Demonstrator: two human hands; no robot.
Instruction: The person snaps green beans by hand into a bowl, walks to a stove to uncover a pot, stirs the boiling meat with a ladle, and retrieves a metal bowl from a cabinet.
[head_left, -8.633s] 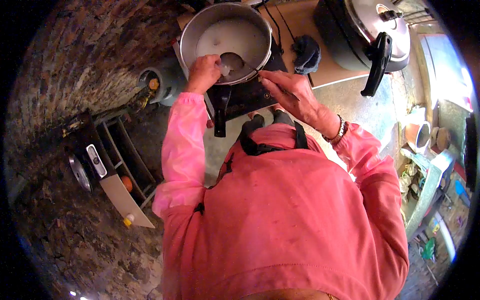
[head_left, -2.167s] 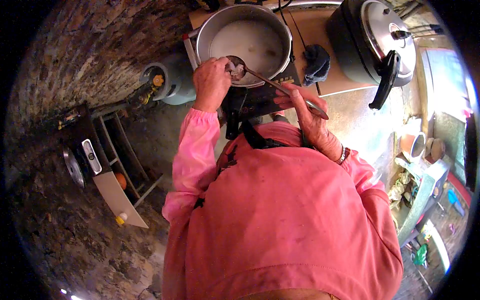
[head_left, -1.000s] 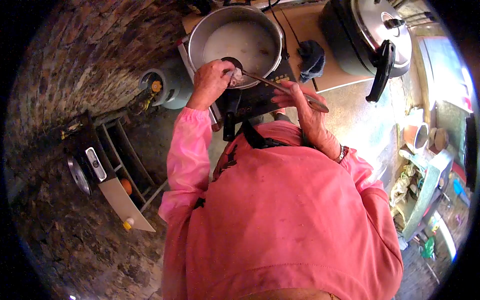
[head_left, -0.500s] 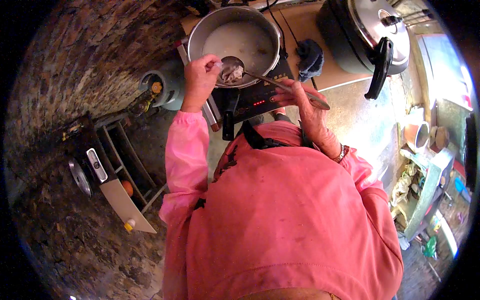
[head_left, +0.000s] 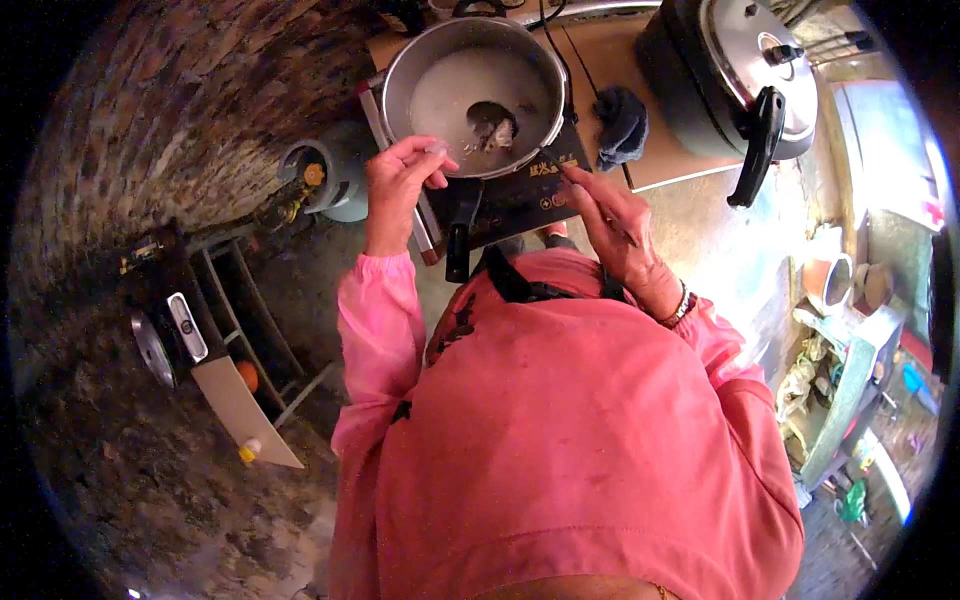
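Note:
My right hand [head_left: 618,218] is closed round the handle of a ladle; its bowl [head_left: 490,118] is inside the pressure cooker pot [head_left: 394,92], with pale, meat-like pieces [head_left: 500,133] in it. Cloudy whitish liquid [head_left: 450,80] partly fills the pot. My left hand [head_left: 398,185] is at the pot's near left rim, thumb and fingers pinched together. A small pale bit seems to show at its fingertips, too small to name. Under the pot is a black induction cooker [head_left: 510,205], and the pot's long black handle [head_left: 458,245] points toward me.
A second pressure cooker [head_left: 690,90] with its lid on stands at the right, its black handle [head_left: 762,150] jutting toward me. Between the pots lies a dark blue cloth [head_left: 621,125]. A gas cylinder [head_left: 345,180] stands left by the brick wall; a dark rack [head_left: 250,310] is lower left.
The ladle's bowl has moved from the pot's near rim inward over the liquid. My left hand has drawn back from the bowl, slightly toward me. My right hand has turned and lowered a little.

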